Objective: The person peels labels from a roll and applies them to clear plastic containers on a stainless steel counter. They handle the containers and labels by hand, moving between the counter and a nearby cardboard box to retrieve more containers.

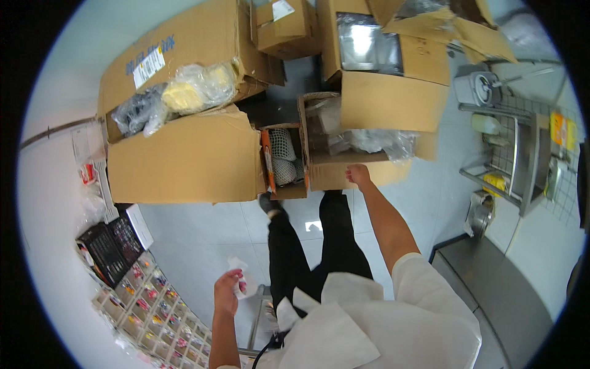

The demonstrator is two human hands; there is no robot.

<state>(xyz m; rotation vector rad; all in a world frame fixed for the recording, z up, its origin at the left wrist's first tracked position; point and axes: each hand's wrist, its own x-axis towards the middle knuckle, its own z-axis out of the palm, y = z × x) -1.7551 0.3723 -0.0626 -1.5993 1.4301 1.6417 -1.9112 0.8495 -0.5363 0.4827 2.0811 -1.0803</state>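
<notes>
Small packet held in the left hand, lower centre-left; right hand over a carton, centre of frame.

A small pale packet with pink-red contents is gripped in the left hand by its left edge, probably so that most of it is kept uncovered. The right hand is carried with fingers curled above the front flap of the open carton; whether anything is pinched, or the flap touched, cannot be told. That flap is laid outward, presumably for access to the clear plastic wrapping. Netted items are stood close together in a narrow box, likely for steadiness.
</notes>
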